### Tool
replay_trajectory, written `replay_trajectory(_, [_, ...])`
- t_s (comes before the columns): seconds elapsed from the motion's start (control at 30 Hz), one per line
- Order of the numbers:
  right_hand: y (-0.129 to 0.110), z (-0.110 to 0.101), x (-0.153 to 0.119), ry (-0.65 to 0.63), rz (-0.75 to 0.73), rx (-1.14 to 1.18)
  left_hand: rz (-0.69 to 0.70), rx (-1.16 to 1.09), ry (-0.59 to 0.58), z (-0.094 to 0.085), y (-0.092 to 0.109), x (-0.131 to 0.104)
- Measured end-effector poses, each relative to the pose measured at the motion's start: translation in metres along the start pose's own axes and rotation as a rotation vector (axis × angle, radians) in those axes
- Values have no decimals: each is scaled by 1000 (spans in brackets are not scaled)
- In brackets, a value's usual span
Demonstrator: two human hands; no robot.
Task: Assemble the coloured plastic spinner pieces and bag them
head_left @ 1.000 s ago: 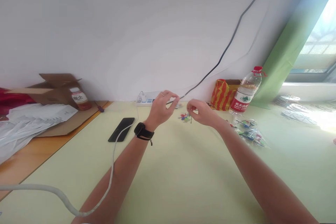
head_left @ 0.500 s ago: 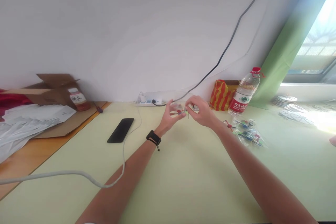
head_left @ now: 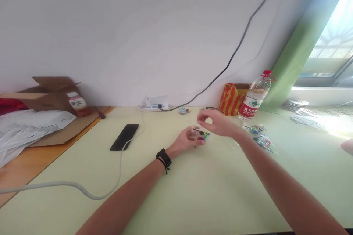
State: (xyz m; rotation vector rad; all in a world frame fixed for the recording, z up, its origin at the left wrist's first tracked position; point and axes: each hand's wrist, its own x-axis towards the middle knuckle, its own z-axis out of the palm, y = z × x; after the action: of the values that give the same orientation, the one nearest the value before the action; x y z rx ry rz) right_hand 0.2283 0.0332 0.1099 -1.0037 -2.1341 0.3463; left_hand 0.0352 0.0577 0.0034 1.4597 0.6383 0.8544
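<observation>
My left hand (head_left: 184, 142) is low over the table with its fingers closed round a clear plastic bag holding small colourful parts (head_left: 203, 136), red, blue, green and black. Its thumb lies along the lower side of the bag. Just above and to the right, my right hand (head_left: 216, 122) has thumb and forefinger pinched together. A faint pale sliver shows beside those fingertips, too thin to name. Right of my right forearm lie more clear bags of coloured parts (head_left: 263, 141), partly covered by the arm.
A black phone (head_left: 124, 137) and a white cable (head_left: 82, 188) lie on the left. Along the wall are a power strip (head_left: 154, 104), a small round blue-and-white item (head_left: 182, 111), a red-and-yellow striped bag (head_left: 231, 99) and a water bottle (head_left: 250, 102). Discs (head_left: 296, 105) are stacked far right.
Both hands have come down towards me and slightly right, the left more so, and they are now apart. The round item by the wall has come into sight.
</observation>
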Motion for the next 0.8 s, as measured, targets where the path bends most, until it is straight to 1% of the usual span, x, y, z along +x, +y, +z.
replay_trajectory(0.03, [0,1,-3,-39,-2,-1,-14,-22,-13,1,-1,-3])
replay_trajectory(0.07, [1,3,-7,-39,2,4,-19,-40,-26,2,-2,-6])
replay_trajectory(0.1, [2,4,-12,8,12,16,-15,-47,-36,3,-3,-10])
replay_trajectory(0.17, [6,9,-22,150,54,77,-20,-35,-47,3,-3,-17])
replay_trajectory(0.2, [8,13,-29,198,89,124,-29,-29,-49,3,-3,-20])
replay_trajectory(0.23, [11,17,-36,217,132,179,-38,-34,-43,2,-2,-24])
replay_trajectory(0.27, [14,22,-44,194,184,243,-44,-43,-30,2,-1,-28])
replay_trajectory(0.33, [19,34,-60,32,283,377,-42,-53,-5,1,1,-35])
replay_trajectory(0.4, [23,48,-72,-110,341,483,-23,-24,-6,1,2,-42])
replay_trajectory(0.43, [24,54,-76,-128,369,508,-12,12,-19,1,3,-45])
replay_trajectory(0.47, [24,59,-79,-124,394,531,-1,48,-26,2,2,-48])
replay_trajectory(0.53, [25,66,-80,-67,430,556,16,90,-41,4,0,-51])
replay_trajectory(0.67, [23,64,-76,81,444,577,10,53,12,6,-3,-51])
replay_trajectory(0.73, [22,61,-76,68,443,612,0,37,29,6,-2,-50])
replay_trajectory(0.8, [22,59,-77,-13,450,665,11,64,26,7,1,-50])
